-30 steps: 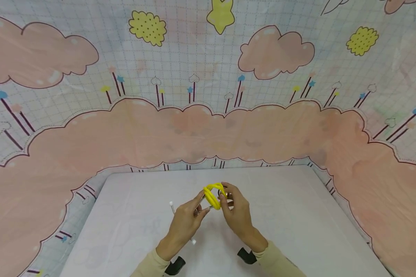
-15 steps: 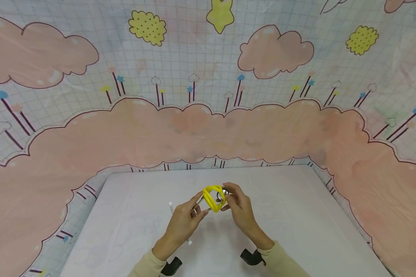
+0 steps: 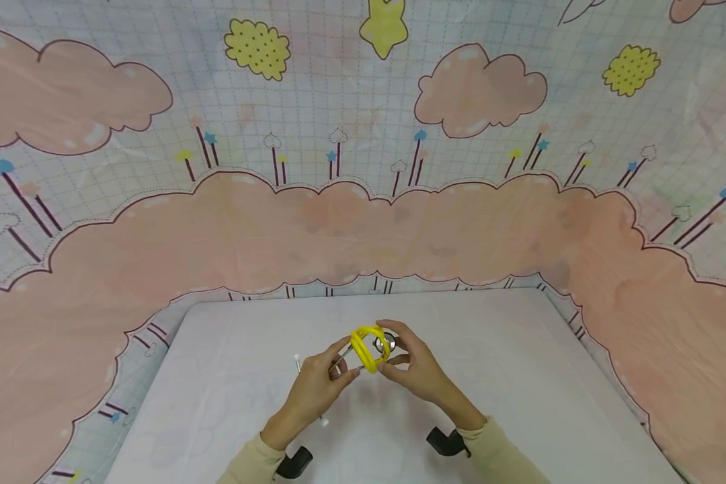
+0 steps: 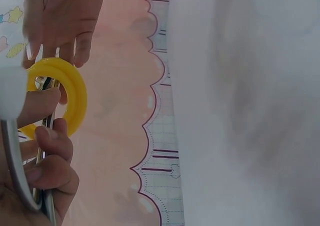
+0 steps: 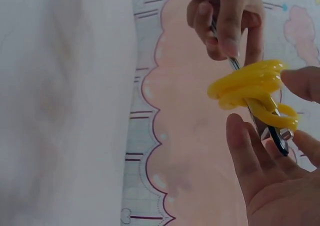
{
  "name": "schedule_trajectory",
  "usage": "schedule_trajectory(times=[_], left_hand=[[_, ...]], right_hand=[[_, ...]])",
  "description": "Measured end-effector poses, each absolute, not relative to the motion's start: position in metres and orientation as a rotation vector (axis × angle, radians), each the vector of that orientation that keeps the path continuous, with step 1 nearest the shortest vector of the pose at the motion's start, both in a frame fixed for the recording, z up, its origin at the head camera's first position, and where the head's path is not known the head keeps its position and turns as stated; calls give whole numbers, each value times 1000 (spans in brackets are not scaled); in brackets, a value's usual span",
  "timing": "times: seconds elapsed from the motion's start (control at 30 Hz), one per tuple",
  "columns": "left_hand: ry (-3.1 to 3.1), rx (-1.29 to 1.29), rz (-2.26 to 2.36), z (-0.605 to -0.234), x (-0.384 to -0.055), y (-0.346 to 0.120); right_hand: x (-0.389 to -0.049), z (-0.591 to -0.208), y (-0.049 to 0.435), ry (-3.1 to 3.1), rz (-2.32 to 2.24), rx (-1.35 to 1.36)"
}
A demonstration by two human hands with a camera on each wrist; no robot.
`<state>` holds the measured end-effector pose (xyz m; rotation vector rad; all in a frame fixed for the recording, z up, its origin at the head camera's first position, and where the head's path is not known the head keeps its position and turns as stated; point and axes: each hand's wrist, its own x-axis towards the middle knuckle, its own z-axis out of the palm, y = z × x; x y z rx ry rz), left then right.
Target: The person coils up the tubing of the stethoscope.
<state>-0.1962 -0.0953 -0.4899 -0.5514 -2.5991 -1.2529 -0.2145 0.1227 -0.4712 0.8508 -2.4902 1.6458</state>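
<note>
A stethoscope with its yellow tubing (image 3: 361,353) wound into a coil is held up over the table's middle. My left hand (image 3: 314,390) grips its metal ear tubes; in the left wrist view a white ear tip (image 4: 12,93) looms close at the edge. The silver chest piece (image 3: 385,343) with a dark rim pokes out at the coil's right side. Around that side my right hand (image 3: 420,373) spreads its fairly straight fingers, above and below the coil. In the right wrist view a fingertip (image 5: 235,123) lies just short of the yellow tubing (image 5: 250,83).
The white tabletop (image 3: 520,376) spreads under both hands. A cloth wall (image 3: 339,228) with printed clouds rises behind its back edge. Black wrist mounts (image 3: 448,441) hang under both forearms.
My right hand has loosened from the coil's right end and spread around it, baring the chest piece. The left hand has shifted slightly left and down with the stethoscope.
</note>
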Motion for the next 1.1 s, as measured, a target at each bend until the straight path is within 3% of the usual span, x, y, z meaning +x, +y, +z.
schedule_trajectory(times=[0.43, 0.7, 1.1], left_hand=[[-2717, -594, -1406, -501, -210, -108], [-2765, -668, -1245, -503, -217, -109], [-2727, -543, -1105, -521, -238, -112]], right_hand=[[-229, -485, 128, -2577, 1774, 780], [-236, -494, 132, -2577, 1894, 685], [-254, -510, 135, -2540, 2012, 537]])
